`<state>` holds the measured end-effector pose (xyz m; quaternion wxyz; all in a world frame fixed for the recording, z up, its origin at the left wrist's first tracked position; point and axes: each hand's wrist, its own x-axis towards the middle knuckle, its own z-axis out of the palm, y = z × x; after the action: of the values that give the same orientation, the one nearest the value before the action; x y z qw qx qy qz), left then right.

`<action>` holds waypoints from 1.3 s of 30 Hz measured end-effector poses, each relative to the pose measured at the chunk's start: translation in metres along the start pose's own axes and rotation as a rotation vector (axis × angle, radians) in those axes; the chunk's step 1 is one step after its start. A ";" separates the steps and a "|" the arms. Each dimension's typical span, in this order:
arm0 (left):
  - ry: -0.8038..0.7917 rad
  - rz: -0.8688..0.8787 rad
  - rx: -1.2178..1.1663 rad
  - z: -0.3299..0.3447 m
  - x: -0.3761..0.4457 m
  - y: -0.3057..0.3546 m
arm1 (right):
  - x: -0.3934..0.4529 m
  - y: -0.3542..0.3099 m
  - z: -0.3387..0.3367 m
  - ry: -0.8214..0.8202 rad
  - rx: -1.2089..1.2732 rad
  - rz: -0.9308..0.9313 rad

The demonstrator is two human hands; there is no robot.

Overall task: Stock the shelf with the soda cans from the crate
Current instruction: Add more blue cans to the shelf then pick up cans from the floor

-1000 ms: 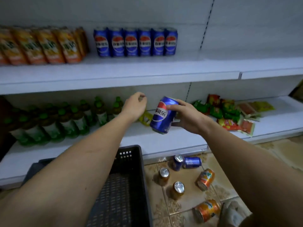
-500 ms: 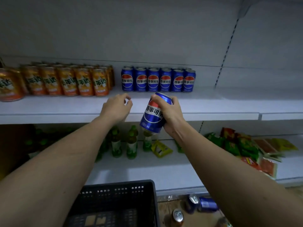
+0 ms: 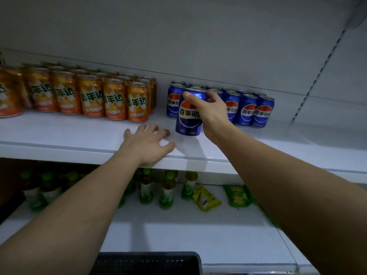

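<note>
The right hand [image 3: 211,112] gripped a blue soda can [image 3: 188,114] from its right side, thumb across the top front and fingers curled behind; the can stood upright at the front of the upper shelf [image 3: 79,133], just ahead of the row of blue cans [image 3: 248,110]; the left hand [image 3: 147,144] lay flat on the shelf, fingers spread and holding nothing, just left of the can; orange cans [image 3: 89,96] stood further left; the crate [image 3: 147,262] showed at the bottom edge.
</note>
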<state>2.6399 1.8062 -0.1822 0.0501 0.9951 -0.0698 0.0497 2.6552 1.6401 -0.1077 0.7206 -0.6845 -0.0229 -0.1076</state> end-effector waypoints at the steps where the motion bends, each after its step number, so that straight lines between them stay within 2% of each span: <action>1: 0.002 -0.004 -0.001 0.001 0.001 -0.001 | 0.008 0.003 0.008 0.004 0.010 -0.002; 8: 0.007 -0.018 -0.013 0.003 0.002 -0.001 | 0.052 0.028 0.041 -0.008 0.016 -0.005; 14: 0.032 -0.023 -0.009 0.007 0.002 0.000 | 0.074 0.050 0.047 0.048 -0.016 -0.029; 19: 0.033 -0.019 -0.016 0.005 0.004 0.001 | 0.078 0.053 0.048 0.031 -0.030 -0.036; 24: 0.034 -0.022 -0.013 0.002 -0.002 0.002 | 0.061 0.049 0.038 -0.015 -0.090 0.043; 31: -0.017 -0.105 -0.029 -0.007 -0.015 0.014 | -0.010 0.010 -0.026 -0.018 -0.407 0.117; 36: -0.098 -0.272 -0.036 -0.022 -0.046 0.057 | -0.061 -0.019 -0.073 -0.148 -0.661 0.118; 39: -0.059 -0.277 -0.203 -0.032 -0.068 0.091 | -0.093 -0.025 -0.096 -0.211 -0.815 0.105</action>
<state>2.5565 1.7289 -0.1491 0.1547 0.9860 0.0617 0.0059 2.5494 1.5555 -0.1062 0.3894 -0.9209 -0.0174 -0.0003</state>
